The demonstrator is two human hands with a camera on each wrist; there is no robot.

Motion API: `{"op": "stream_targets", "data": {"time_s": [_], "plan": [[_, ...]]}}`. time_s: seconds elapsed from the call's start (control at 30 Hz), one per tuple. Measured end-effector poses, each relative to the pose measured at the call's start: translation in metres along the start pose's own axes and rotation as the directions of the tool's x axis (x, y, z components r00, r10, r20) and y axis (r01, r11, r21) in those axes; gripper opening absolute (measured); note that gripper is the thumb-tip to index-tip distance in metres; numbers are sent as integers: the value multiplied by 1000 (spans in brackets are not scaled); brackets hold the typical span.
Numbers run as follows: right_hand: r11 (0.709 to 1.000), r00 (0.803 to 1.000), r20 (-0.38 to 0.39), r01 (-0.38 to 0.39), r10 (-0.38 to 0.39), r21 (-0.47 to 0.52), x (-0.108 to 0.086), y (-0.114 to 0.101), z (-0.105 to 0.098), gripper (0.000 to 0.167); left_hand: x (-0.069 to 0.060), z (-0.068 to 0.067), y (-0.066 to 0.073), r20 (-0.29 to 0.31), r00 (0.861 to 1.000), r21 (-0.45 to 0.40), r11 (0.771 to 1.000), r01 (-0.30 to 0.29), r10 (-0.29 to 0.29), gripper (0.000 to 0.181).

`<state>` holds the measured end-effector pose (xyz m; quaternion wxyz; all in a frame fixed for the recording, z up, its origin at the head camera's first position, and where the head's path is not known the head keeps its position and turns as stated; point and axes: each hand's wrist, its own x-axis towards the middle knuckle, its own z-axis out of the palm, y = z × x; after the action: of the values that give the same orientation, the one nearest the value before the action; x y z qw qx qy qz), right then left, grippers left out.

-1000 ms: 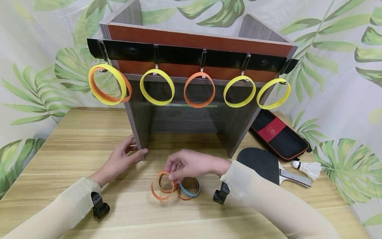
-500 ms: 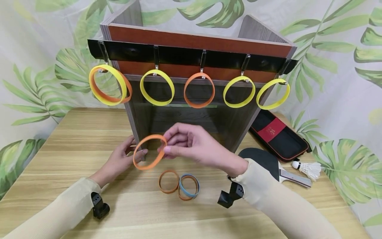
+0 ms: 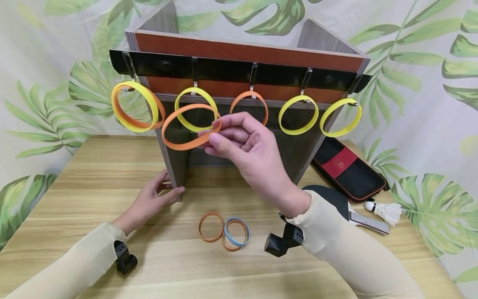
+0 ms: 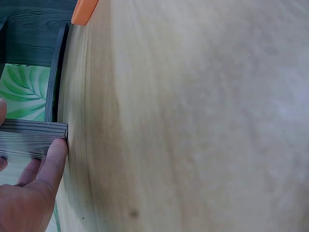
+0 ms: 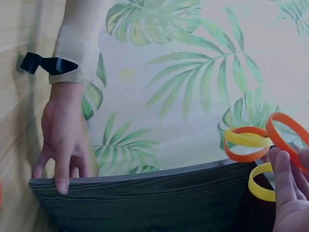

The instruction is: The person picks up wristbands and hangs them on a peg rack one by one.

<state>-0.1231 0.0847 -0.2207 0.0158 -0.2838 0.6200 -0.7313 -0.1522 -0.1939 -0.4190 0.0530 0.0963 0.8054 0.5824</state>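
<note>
at the open-topped cabinet (image 3: pixel 250 46), the left grip (image 3: pixel 154 196) clasps a side panel (image 3: pixel 175 162), the right grip (image 3: pixel 257 155) pinches an orange ring (image 3: pixel 184 145).

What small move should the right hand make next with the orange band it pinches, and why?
Probably lift the right hand slightly, bringing the orange band to the second hook from the left: the band appears just below that hook, which bears one yellow band, while the leftmost hook bears two.
</note>
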Motion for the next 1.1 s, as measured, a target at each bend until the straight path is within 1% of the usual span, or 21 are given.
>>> {"op": "stream_targets", "data": {"time_s": [0.2,0.43,0.63,0.83,1.1], "plan": [[998,997,-45,59,-59,18,6,-4,5,22,0,1,0,-1,1000,-8,1000,-3,3,65],[996,993,-84,83,-82,12,12,-4,10,19,1,2,-1,0,1000,-19,1000,-11,11,65],[997,991,-106,77,-76,8,16,-5,12,18,1,0,-2,-2,1000,-9,1000,-20,20,64],[998,992,-107,67,-68,-11,19,-4,13,17,0,-1,-2,-6,1000,-1,1000,-16,16,65],[1000,995,-101,13,-14,-8,14,3,14,17,0,1,-1,-5,1000,-5,1000,-25,25,65]]}}
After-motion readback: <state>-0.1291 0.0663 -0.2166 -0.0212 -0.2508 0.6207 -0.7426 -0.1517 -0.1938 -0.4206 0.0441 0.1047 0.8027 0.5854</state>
